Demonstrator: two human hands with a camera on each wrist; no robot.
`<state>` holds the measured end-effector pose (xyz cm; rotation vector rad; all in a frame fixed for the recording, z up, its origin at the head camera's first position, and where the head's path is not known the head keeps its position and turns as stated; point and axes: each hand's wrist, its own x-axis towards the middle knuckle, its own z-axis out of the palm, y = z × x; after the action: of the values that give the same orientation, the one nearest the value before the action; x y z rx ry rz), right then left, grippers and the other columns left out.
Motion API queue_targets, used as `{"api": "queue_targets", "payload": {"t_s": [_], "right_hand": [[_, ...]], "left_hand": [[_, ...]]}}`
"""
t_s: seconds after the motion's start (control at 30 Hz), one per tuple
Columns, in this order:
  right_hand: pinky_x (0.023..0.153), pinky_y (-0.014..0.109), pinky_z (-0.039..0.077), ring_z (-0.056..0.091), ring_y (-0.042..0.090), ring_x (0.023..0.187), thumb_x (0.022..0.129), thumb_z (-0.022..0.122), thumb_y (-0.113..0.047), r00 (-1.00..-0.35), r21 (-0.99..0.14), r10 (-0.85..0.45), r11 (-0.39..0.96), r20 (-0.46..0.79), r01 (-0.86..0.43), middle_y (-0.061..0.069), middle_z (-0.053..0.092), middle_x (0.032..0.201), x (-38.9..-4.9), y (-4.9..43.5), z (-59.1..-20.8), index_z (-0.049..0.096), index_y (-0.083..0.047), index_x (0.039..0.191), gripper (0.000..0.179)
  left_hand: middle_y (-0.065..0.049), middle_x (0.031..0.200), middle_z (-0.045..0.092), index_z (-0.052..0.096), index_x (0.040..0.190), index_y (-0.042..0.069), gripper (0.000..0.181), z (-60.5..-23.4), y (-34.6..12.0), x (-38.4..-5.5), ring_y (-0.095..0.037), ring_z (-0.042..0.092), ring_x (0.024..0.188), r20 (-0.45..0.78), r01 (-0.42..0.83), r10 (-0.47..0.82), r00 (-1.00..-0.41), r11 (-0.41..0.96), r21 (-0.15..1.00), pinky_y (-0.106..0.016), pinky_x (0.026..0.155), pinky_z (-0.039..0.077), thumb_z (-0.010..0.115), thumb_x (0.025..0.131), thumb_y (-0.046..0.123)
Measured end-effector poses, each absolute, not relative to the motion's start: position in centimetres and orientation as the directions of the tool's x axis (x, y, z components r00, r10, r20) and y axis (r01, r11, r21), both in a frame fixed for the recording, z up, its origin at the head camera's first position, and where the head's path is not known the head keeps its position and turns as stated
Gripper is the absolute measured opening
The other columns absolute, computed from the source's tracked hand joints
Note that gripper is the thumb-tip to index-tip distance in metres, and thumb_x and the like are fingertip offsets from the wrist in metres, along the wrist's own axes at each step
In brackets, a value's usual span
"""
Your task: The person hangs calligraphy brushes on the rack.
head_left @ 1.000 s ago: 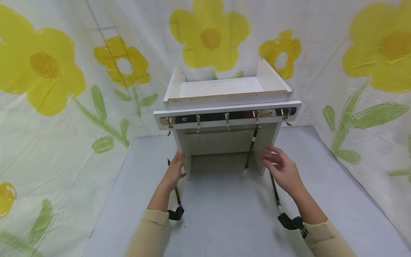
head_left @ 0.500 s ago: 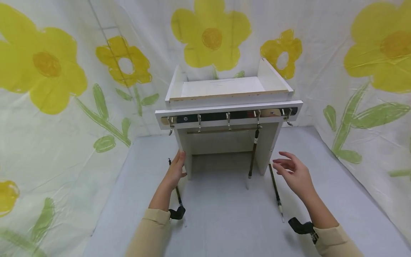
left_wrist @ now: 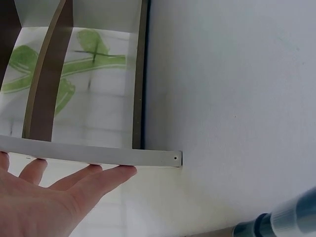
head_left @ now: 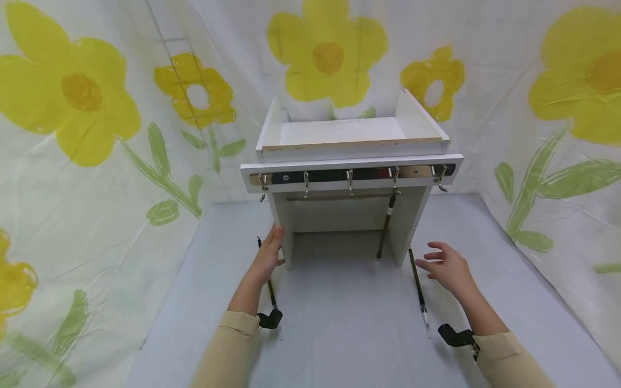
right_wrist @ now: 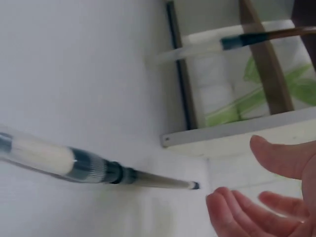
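A white shelf (head_left: 310,162) with a row of metal hooks along its front board stands before me. From one right-hand hook hangs a calligraphy brush (head_left: 386,223), tip down and slightly slanted. My left hand (head_left: 267,253) touches the outer side of the shelf's left panel (left_wrist: 94,150), its fingers fairly straight along it in the left wrist view. My right hand (head_left: 450,269) is apart from the right panel, holding nothing, its fingers loosely bent. A second brush (head_left: 418,288), with a clear cap over its tip, lies between that hand and the shelf.
A third brush (head_left: 269,283) lies by the left forearm, partly hidden by the hand. The pale table (head_left: 339,328) reaches back to a white curtain (head_left: 111,226) painted with yellow flowers. The shelf's other hooks (head_left: 350,183) hold nothing.
My right hand has drawn back from beside the shelf's right panel, to the right and lower. The hanging brush has swung a little. My left hand stays at the left panel.
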<state>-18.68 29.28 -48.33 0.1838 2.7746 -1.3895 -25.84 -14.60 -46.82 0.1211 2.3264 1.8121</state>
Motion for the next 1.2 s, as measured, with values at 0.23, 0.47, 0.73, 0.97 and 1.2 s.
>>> {"api": "queue_targets", "payload": {"t_s": [0.23, 0.47, 0.73, 0.97, 1.2], "right_hand": [[0.073, 0.041, 0.063, 0.074, 0.025, 0.079, 0.092, 0.076, -0.032, -0.974, -0.755, 0.099, 0.617, -0.205, 0.222, 0.035, 0.057, 0.132, -19.5, 28.9, -50.0, 0.033, 0.006, 0.149, 0.081], [0.07, 0.041, 0.06, 0.07, 0.019, 0.07, 0.087, 0.081, -0.033, -0.962, -0.711, 0.113, 0.653, -0.247, 0.259, 0.032, 0.061, 0.122, -19.9, 28.5, -51.0, 0.036, 0.007, 0.147, 0.085], [0.058, 0.033, 0.054, 0.064, 0.017, 0.064, 0.083, 0.084, -0.024, -0.971, -0.671, 0.146, 0.703, -0.19, 0.237, 0.023, 0.065, 0.102, -20.4, 27.9, -51.7, 0.041, 0.011, 0.141, 0.081], [0.056, 0.032, 0.056, 0.064, 0.017, 0.061, 0.084, 0.08, -0.011, -0.97, -0.683, 0.124, 0.692, -0.207, 0.234, 0.02, 0.064, 0.095, -20.6, 27.6, -52.1, 0.044, 0.011, 0.138, 0.069], [0.058, 0.032, 0.058, 0.066, 0.018, 0.064, 0.085, 0.073, -0.004, -0.967, -0.696, 0.114, 0.675, -0.228, 0.244, 0.022, 0.066, 0.096, -20.6, 27.9, -51.9, 0.043, 0.015, 0.139, 0.065]], "left_hand": [[-0.01, 0.171, 0.005, 0.004, 0.164, 0.031, 0.079, -46.7, -14.8, -25.7, -0.048, 0.021, 0.151, -0.088, -0.037, 0.193, -0.977, 0.254, 0.967, -0.066, 0.107, 0.042, 0.024, 0.099, 0.073], [-0.009, 0.171, 0.007, 0.005, 0.164, 0.03, 0.079, -46.6, -14.7, -25.5, -0.049, 0.022, 0.15, -0.088, -0.041, 0.176, -0.98, 0.257, 0.966, -0.066, 0.106, 0.042, 0.026, 0.1, 0.072], [-0.01, 0.171, 0.007, 0.004, 0.164, 0.028, 0.085, -46.4, -14.7, -25.6, -0.047, 0.021, 0.151, -0.11, -0.06, 0.186, -0.976, 0.259, 0.964, -0.064, 0.108, 0.042, 0.026, 0.097, 0.076], [-0.008, 0.171, 0.007, 0.005, 0.164, 0.031, 0.084, -46.3, -14.6, -25.6, -0.046, 0.022, 0.151, -0.101, -0.051, 0.175, -0.979, 0.268, 0.962, -0.065, 0.107, 0.042, 0.025, 0.097, 0.077], [-0.008, 0.171, 0.007, 0.005, 0.163, 0.033, 0.083, -46.9, -14.7, -25.6, -0.046, 0.021, 0.151, -0.098, -0.048, 0.175, -0.98, 0.27, 0.962, -0.066, 0.107, 0.042, 0.026, 0.096, 0.077]]}}
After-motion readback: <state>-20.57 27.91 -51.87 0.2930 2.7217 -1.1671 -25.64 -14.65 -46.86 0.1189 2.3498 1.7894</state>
